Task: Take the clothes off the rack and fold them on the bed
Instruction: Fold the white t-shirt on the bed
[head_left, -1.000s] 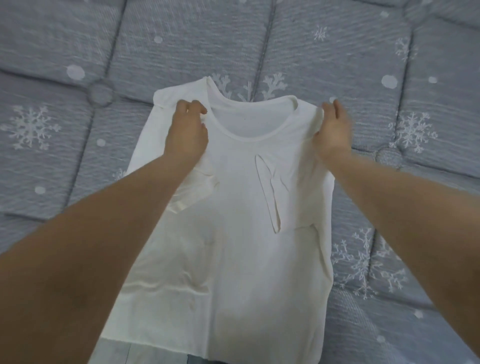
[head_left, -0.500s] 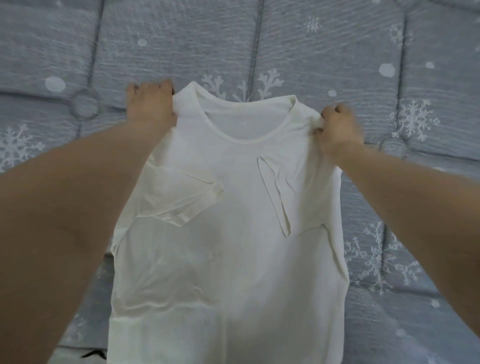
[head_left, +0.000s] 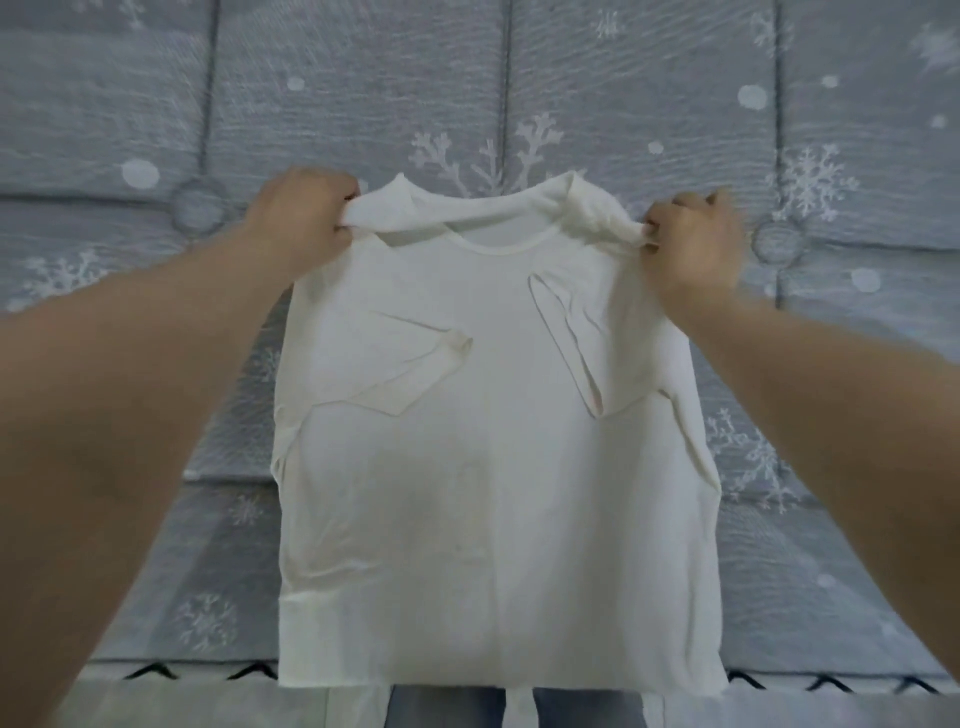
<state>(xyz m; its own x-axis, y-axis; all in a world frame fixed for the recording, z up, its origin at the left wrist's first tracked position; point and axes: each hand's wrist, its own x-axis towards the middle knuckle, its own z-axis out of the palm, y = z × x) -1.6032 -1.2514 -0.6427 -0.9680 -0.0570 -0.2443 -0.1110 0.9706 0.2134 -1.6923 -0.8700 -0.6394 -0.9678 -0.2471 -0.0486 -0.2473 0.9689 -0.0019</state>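
Nearest us, the hem of the white T-shirt (head_left: 498, 467) is hanging just past the edge of the bed (head_left: 779, 571), so a careless pull could be dragging it off toward the floor. Over the mattress the shirt's body is lying flat, with both sleeves folded inward across the chest; we are judging that any jerk could be flipping them back out. Farther up, our left hand (head_left: 304, 221) is gripping one shoulder with its fingers curled round bunched cloth, and our right hand (head_left: 693, 236) is pinching the other. If we are lifting unevenly, the fold could be coming down crooked.
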